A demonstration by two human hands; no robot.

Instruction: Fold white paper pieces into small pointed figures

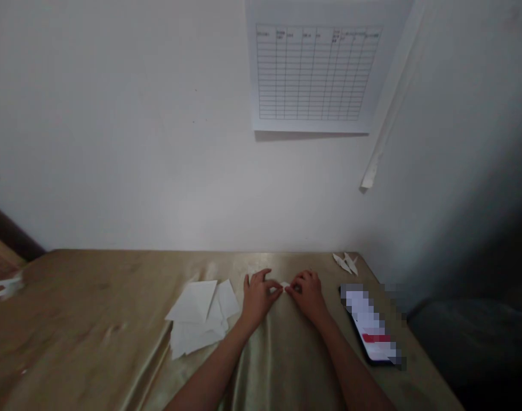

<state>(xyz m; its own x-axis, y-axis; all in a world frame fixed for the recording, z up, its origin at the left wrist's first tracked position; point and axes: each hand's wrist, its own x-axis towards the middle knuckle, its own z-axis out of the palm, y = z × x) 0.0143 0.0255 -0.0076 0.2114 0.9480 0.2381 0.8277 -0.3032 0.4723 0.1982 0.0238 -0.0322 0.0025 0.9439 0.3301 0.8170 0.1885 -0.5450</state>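
Between my two hands is a small piece of white paper (285, 285), mostly hidden by the fingers. My left hand (260, 292) pinches its left side between thumb and forefinger, the other fingers raised. On its right side, my right hand (306, 291) pinches it with the fingers curled. A loose pile of white paper sheets (199, 311) lies on the cloth to the left of my left hand. Two small folded white paper pieces (345, 264) rest at the far right corner of the table.
A smartphone (368, 325), its screen lit and blurred out, lies right of my right arm. The table has a shiny gold-brown cloth (93, 319) with creases. Behind it stands a white wall (115, 125) with a printed grid sheet (312, 74). Something white (4, 286) sits at the left edge.
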